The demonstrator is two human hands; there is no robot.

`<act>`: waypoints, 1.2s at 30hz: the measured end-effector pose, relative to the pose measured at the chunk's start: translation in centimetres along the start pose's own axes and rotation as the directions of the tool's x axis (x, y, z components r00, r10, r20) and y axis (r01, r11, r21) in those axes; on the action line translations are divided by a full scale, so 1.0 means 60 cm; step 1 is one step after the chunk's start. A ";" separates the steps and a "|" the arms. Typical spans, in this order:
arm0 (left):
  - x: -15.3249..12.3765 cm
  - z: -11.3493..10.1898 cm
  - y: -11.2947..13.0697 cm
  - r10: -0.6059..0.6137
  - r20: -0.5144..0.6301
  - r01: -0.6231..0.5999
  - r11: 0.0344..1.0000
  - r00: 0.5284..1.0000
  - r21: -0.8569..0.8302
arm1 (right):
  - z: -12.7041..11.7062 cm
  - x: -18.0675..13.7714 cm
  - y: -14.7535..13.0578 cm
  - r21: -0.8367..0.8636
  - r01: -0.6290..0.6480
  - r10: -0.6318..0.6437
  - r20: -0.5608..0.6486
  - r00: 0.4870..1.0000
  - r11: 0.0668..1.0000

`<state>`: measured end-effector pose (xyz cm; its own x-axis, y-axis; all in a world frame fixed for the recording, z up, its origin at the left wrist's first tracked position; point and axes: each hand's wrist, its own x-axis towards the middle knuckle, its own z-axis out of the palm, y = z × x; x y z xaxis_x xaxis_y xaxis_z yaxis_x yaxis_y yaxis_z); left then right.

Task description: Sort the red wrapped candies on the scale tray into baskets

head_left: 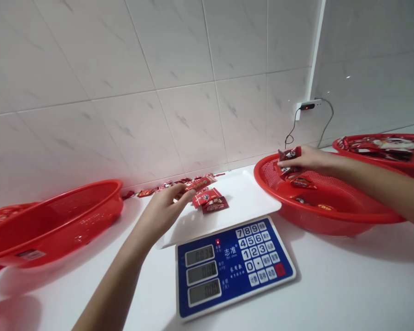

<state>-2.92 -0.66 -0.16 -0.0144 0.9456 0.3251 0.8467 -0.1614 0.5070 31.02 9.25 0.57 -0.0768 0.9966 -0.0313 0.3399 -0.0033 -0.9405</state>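
In the head view, your left hand point(167, 204) is over the scale's white pan point(251, 202), thumb and fingers closed to a narrow grip on a slim red packet point(200, 183). That packet is long and flat, bright red, with small printing along its face and a paler, crimped-looking end pointing away from your fingers. Just beyond your fingertips, two flat packets lie overlapping on the pan: a red packet point(203, 198) with bold white lettering and a darker red packet point(215, 205) with pale characters, its edges straight and its wrapper slightly shiny.

Your right hand point(312, 158) is pinched on a dark red, glossy wrapped packet point(292, 153) with white marks, held above the near right basket point(327, 225). Whether you have more than one there, you cannot tell, as your fingers cover part of it. Inside that basket, a red wrapped piece point(302, 183) shows below your hand, and a yellow-marked piece point(326, 207) lies lower down.

In front of the pan you have the scale's blue panel point(234, 266); its top reading is too faint to read surely. More small packets point(146, 193) lie along the wall, between the left basket point(89, 225) and the pan.
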 end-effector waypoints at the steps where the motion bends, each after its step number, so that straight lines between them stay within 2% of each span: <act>1: 0.002 0.001 -0.003 0.008 -0.029 -0.008 1.000 1.000 -0.003 | 0.003 0.000 0.005 0.033 0.013 -0.012 -0.012 1.000 0.999; 3: 0.002 -0.003 -0.006 0.022 -0.088 -0.028 0.997 0.996 -0.065 | 0.007 -0.002 0.002 0.124 0.067 -0.059 -0.071 0.996 0.990; 6: -0.010 -0.022 0.008 0.001 -0.165 -0.038 0.974 0.986 -0.223 | 0.011 -0.014 -0.027 0.194 0.168 -0.144 -0.133 0.981 0.966; 8: -0.023 -0.038 0.025 -0.008 -0.255 -0.081 0.938 0.967 -0.337 | 0.015 -0.024 -0.048 0.146 0.220 -0.202 -0.125 0.971 0.965; 10: -0.034 -0.051 0.038 0.004 -0.350 -0.169 0.880 0.937 -0.443 | 0.023 -0.031 -0.062 0.036 0.242 -0.239 -0.073 0.968 0.970; 12: -0.038 -0.055 0.042 0.031 -0.399 -0.243 0.834 0.917 -0.496 | 0.038 -0.033 -0.069 -0.044 0.243 -0.244 -0.014 0.970 0.969; 14: -0.033 -0.050 0.036 0.051 -0.369 -0.244 0.832 0.928 -0.498 | 0.060 -0.031 -0.074 -0.010 0.257 -0.256 0.025 0.966 0.966; 16: -0.025 -0.036 0.026 0.045 -0.293 -0.188 0.856 0.955 -0.482 | 0.093 -0.028 -0.081 0.154 0.274 -0.282 0.033 0.959 0.949; 18: -0.018 -0.016 0.022 0.042 -0.211 -0.134 0.885 0.977 -0.445 | 0.136 -0.029 -0.091 0.364 0.262 -0.302 0.054 0.952 0.894; 20: -0.018 0.003 0.026 0.097 -0.170 -0.158 0.903 0.981 -0.399 | 0.183 -0.038 -0.102 0.511 0.220 -0.328 0.130 0.936 0.831; 22: -0.021 0.017 0.036 0.156 -0.206 -0.221 0.912 0.966 -0.346 | 0.226 -0.051 -0.109 0.596 0.186 -0.409 0.264 0.874 0.782; 24: -0.025 0.022 0.043 0.161 -0.272 -0.243 0.921 0.949 -0.304 | 0.258 -0.060 -0.110 0.654 0.183 -0.474 0.299 0.828 0.734; 25: -0.026 0.023 0.045 0.148 -0.285 -0.234 0.927 0.947 -0.293 | 0.268 -0.062 -0.108 0.674 0.176 -0.484 0.302 0.821 0.718; 28: -0.021 0.022 0.039 0.116 -0.199 -0.174 0.935 0.973 -0.308 | 0.280 -0.054 -0.093 0.694 0.091 -0.431 0.334 0.839 0.714; 31: -0.012 0.028 0.028 0.087 -0.118 -0.118 0.949 0.989 -0.293 | 0.277 -0.037 -0.071 0.641 0.020 -0.352 0.394 0.849 0.767; 36: -0.005 0.043 0.019 0.047 -0.120 -0.081 0.950 0.992 -0.300 | 0.265 -0.016 -0.042 0.580 -0.030 -0.332 0.508 0.795 0.814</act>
<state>-0.56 -0.38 -1.72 -0.0387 0.8962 0.4419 0.6461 -0.3149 0.6953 15.33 7.00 -2.40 -0.6498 0.7512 0.1160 -0.2647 -0.0806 -0.9610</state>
